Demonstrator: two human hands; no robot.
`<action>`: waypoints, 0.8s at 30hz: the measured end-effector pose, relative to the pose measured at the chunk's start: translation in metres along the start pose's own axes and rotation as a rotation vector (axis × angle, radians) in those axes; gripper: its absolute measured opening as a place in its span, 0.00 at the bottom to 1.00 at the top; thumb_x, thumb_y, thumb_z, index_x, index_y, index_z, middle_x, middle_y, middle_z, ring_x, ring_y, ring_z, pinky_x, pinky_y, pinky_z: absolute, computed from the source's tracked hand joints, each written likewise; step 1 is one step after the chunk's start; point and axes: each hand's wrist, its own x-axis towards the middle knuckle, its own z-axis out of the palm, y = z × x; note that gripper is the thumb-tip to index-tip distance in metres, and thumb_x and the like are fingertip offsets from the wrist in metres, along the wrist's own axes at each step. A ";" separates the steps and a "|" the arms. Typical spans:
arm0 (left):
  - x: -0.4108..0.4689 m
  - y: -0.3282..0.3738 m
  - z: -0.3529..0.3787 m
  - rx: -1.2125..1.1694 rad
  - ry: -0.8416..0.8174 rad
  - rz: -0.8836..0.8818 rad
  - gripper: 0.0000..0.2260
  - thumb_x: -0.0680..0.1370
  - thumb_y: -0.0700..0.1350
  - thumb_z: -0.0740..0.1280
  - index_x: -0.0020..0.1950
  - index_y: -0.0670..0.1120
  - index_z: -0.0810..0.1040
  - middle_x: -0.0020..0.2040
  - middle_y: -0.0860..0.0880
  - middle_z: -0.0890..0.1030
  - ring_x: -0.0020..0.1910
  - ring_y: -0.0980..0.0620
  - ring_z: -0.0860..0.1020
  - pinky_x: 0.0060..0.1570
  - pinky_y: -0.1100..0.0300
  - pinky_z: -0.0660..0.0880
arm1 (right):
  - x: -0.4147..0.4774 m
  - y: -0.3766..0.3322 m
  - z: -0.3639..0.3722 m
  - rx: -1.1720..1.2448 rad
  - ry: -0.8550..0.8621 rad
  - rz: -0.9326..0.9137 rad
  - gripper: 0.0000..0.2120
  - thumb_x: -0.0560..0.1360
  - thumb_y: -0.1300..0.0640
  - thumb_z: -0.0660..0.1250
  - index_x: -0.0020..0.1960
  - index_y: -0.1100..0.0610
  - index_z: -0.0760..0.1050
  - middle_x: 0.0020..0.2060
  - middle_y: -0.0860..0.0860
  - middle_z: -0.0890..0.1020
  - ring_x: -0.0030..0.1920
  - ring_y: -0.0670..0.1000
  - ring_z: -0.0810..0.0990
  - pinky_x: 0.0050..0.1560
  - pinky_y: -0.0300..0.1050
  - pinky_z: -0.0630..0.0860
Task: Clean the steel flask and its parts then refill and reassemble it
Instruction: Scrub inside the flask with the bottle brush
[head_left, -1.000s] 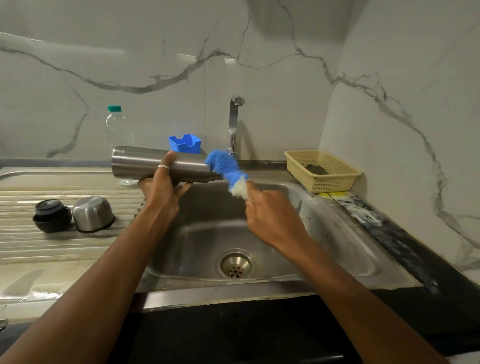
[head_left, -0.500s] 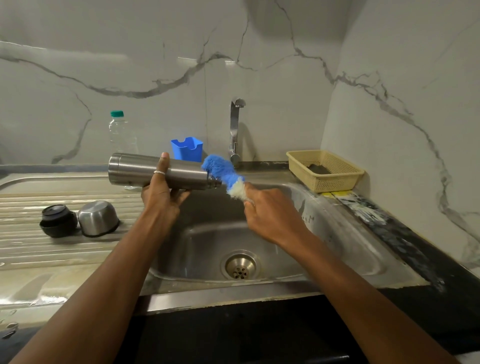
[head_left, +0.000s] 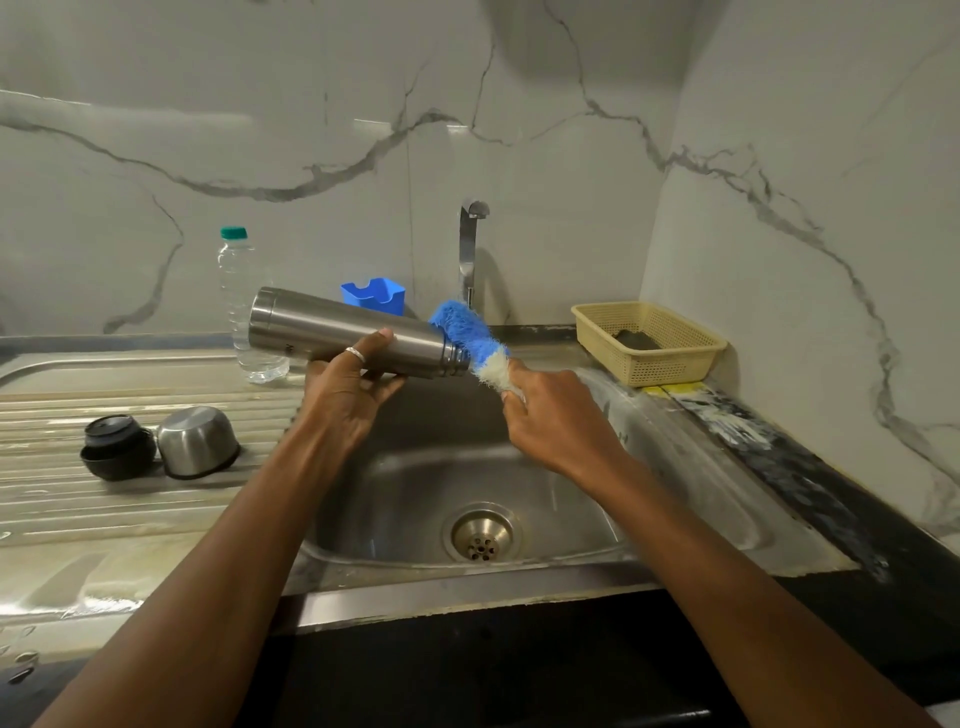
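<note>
My left hand (head_left: 345, 387) grips the steel flask (head_left: 332, 330) and holds it sideways over the sink (head_left: 670, 441), its open mouth pointing right. My right hand (head_left: 558, 418) grips the handle of a blue and white bottle brush (head_left: 467, 332). The brush's bristles lie against the flask's threaded neck and mouth, outside it. On the drainboard at left, the flask's steel cup (head_left: 196, 441) lies next to the black stopper (head_left: 118, 447).
A clear water bottle with a green cap (head_left: 240, 291) stands behind the flask. A blue holder (head_left: 374, 293) and the tap (head_left: 469, 244) are at the back wall. A beige basket (head_left: 649, 343) sits at the right corner. The drain (head_left: 480, 532) is below.
The flask has tilted, its base rising at left and its mouth dipping toward the brush. The brush has slid along the flask's neck. Both hands keep their grip.
</note>
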 end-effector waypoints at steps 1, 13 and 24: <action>0.001 0.001 0.001 0.000 0.023 0.003 0.31 0.71 0.36 0.78 0.72 0.41 0.70 0.63 0.40 0.81 0.57 0.40 0.84 0.50 0.40 0.83 | -0.001 -0.001 -0.001 -0.004 -0.002 -0.003 0.19 0.79 0.52 0.60 0.67 0.57 0.75 0.40 0.56 0.84 0.41 0.58 0.82 0.43 0.53 0.80; -0.006 0.017 -0.001 -0.128 0.102 0.045 0.30 0.73 0.41 0.78 0.72 0.44 0.70 0.62 0.42 0.81 0.57 0.42 0.83 0.43 0.48 0.84 | -0.004 -0.013 0.009 -0.127 -0.117 -0.112 0.21 0.83 0.57 0.61 0.76 0.59 0.69 0.39 0.51 0.78 0.36 0.51 0.78 0.35 0.44 0.73; -0.007 0.013 -0.006 -0.133 0.199 0.011 0.28 0.72 0.44 0.78 0.69 0.44 0.72 0.58 0.43 0.83 0.53 0.45 0.85 0.46 0.47 0.84 | -0.007 -0.016 -0.008 -0.092 0.067 -0.104 0.23 0.81 0.54 0.60 0.76 0.56 0.68 0.40 0.56 0.83 0.39 0.59 0.82 0.39 0.50 0.77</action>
